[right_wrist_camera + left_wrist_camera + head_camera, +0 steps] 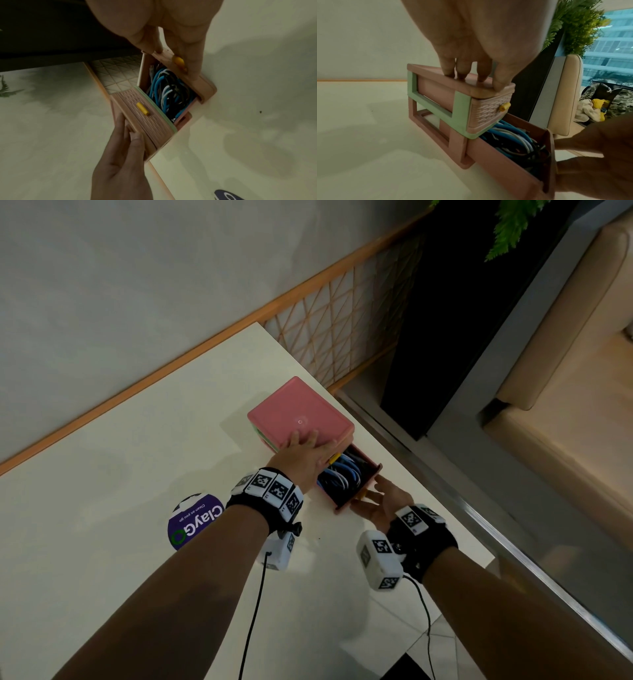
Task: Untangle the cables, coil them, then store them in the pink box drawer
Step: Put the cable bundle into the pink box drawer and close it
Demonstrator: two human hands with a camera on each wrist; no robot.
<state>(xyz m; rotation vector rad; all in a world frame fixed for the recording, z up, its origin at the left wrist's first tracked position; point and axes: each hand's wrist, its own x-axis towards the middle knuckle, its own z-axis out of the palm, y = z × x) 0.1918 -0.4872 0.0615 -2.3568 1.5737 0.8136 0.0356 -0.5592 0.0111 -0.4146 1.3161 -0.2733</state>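
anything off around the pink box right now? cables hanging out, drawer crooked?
Nothing stands out. The cables lie inside the open lower drawer, none over its rim. The left hand presses flat on the pink box; the right hand rests against the drawer front.

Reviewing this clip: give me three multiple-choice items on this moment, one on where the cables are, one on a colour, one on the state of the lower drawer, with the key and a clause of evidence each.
1. Where are the cables?
A. on the table
B. in the lower drawer
C. in the left hand

2. What colour is the knob on the upper drawer?
A. yellow
B. green
C. black

3. How is the lower drawer?
A. shut flush
B. lifted out of the pink box
C. pulled partly out

Key: 1 B, blue, white and black loops lie inside it. 2 A, the knob shows yellow against the woven front. 3 C, it juts from the pink box, the left hand pressing the box top, the right hand at the drawer front.
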